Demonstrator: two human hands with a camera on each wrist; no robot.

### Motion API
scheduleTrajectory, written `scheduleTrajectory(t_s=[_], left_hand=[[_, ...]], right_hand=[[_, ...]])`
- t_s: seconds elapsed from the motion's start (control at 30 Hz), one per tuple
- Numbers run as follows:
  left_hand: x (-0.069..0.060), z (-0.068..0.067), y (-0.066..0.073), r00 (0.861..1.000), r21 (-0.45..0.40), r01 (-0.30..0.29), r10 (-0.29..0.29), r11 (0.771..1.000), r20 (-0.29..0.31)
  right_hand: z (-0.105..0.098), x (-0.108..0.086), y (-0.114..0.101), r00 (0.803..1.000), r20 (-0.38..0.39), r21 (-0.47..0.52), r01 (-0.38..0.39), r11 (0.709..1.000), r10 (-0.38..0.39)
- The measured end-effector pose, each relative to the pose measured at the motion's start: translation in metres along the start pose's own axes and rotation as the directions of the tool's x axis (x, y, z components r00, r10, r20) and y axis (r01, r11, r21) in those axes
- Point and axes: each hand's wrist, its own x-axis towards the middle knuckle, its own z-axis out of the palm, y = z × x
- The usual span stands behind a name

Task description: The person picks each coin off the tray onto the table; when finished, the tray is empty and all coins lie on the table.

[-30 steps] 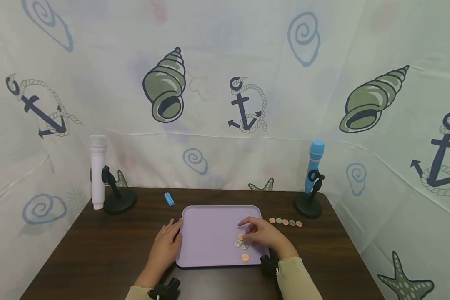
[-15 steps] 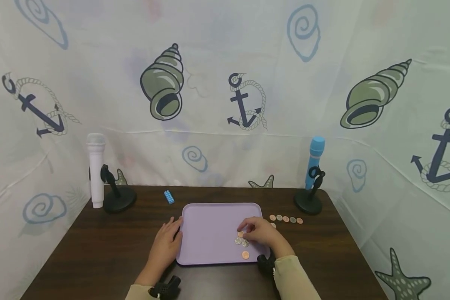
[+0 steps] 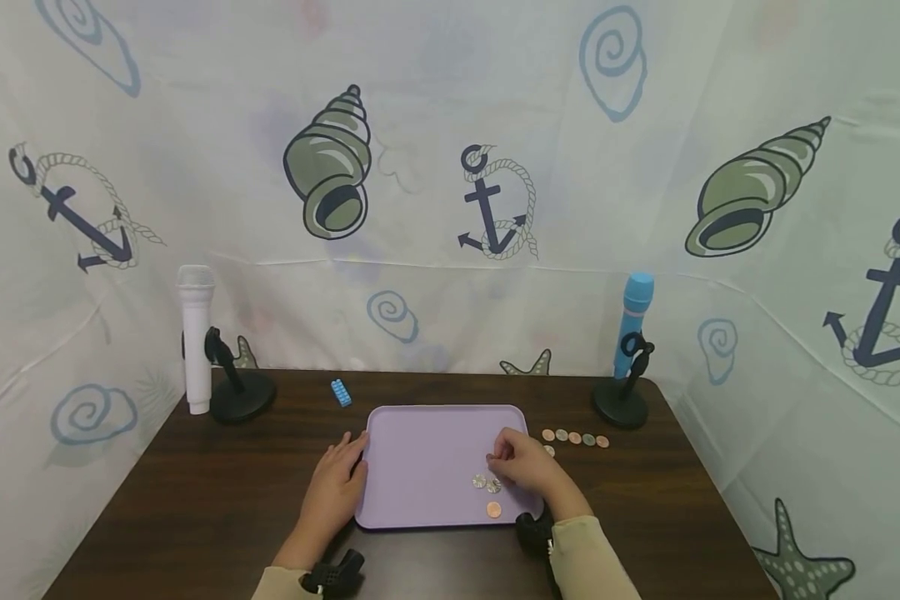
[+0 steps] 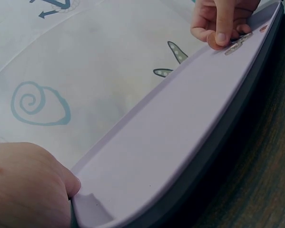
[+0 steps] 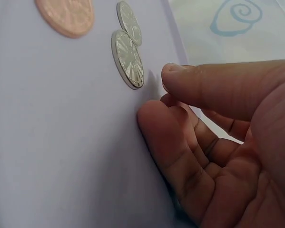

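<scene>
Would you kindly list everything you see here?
Tray: one, lilac, middle
Tray coins: three, silvery and copper, inside
Pinched coin: one, copper, right hand
Table coins: six, copper and silvery, right of tray, one partly hidden
Block: one, blue, behind tray
Microphones: two, white left, blue right
Stands: two, black, near microphones
Table: one, brown, underneath
Backdrop: one, printed white, behind
Sleeves: two, beige, foreground
Wrist cameras: two, black, foreground
Left hand: one, tray's left edge
Right hand: one, over tray

There is one tray [image 3: 420, 467], one blue block [image 3: 341, 393], two microphones [image 3: 197, 346] and two stands [image 3: 244, 402]. Three tray coins [image 3: 493, 509], six table coins [image 3: 574, 437] and one held coin [image 4: 212, 41] show.
</scene>
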Motion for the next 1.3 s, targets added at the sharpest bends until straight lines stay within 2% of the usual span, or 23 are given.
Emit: scheduleTrajectory(t_s=[0.1,0.27,0.5,0.63,0.7,0.8,0.87,0.9,1.03,1.17,1.3], left_hand=[[0.001,0.000,0.000,1.000,0.001,-0.005,0.005,1.000,-0.007],[0.001,0.001,-0.001,1.000,0.006,-0.008,0.008,1.000,-0.011],[0.001,0.000,0.000,1.000,0.004,-0.006,0.006,1.000,-0.013],[0.001,0.001,-0.001,1.000,0.005,-0.012,0.012,1.000,-0.009],[0.001,0.001,-0.001,1.000,0.008,-0.015,0.015,1.000,-0.014],[0.000,0.003,-0.002,0.999,0.009,-0.023,0.023,1.000,-0.024],[0.000,0.004,-0.004,0.999,0.005,-0.028,0.028,1.000,-0.024],[-0.001,0.005,-0.004,0.999,0.003,-0.030,0.030,1.000,-0.023],[-0.002,0.007,-0.005,1.000,0.001,-0.028,0.028,1.000,-0.014],[-0.003,0.006,-0.005,1.000,0.014,-0.018,0.018,1.000,-0.004],[-0.002,0.004,-0.004,0.999,0.018,-0.028,0.029,0.999,-0.022]], right_hand=[[-0.001,0.000,0.000,1.000,-0.015,0.018,-0.004,1.000,0.004],[0.002,0.001,0.002,0.997,-0.082,0.058,-0.006,0.998,0.011],[0.003,-0.002,0.007,0.979,-0.195,0.159,-0.028,0.987,0.059],[0.002,-0.005,0.009,0.969,-0.226,0.301,-0.032,0.953,0.103],[0.002,-0.007,0.009,0.960,-0.246,0.402,-0.021,0.916,0.130],[0.000,-0.014,0.009,0.942,-0.291,0.539,0.016,0.842,0.168],[-0.003,-0.020,0.013,0.925,-0.332,0.580,0.044,0.813,0.186],[-0.005,-0.024,0.016,0.916,-0.354,0.586,0.059,0.808,0.189],[-0.017,-0.037,0.032,0.869,-0.450,0.577,0.110,0.809,0.204],[-0.027,-0.048,0.048,0.832,-0.501,0.581,0.119,0.805,0.239],[-0.037,-0.055,0.056,0.809,-0.531,0.542,0.096,0.835,0.252]])
